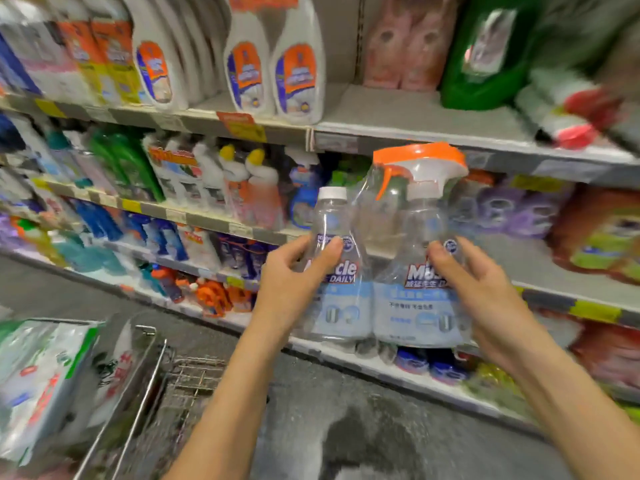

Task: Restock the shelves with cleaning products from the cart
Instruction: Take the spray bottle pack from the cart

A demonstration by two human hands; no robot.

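Twin pack of two clear plastic cleaner bottles (398, 313) with pale blue labels, bound together in clear film: left bottle topped with a white screw cap (332, 192), right bottle with an orange-and-white trigger sprayer (420, 161). Held upright in mid-air in front of the grey metal shelves (398, 112), level with the middle tiers, touching no shelf. Left hand (294, 271): fingers (332, 247) curled round the shoulder of the capped bottle, grasping it from the left. Right hand (474, 282): fingers (440, 251) wrapped round the shoulder of the sprayer bottle, grasping it from the right. Wire shopping cart (152, 386) at lower left, well apart from the pack, carrying white-and-green plastic-wrapped packs (41, 375). Top shelf: tall white bottles with orange labels (298, 74) standing at its front edge, large green jug (485, 57) further right, pink packs (405, 46) between them at the back. Lower tiers crowded with blurred bottles, brands unreadable. Dark grey floor (346, 393) below the forearms.
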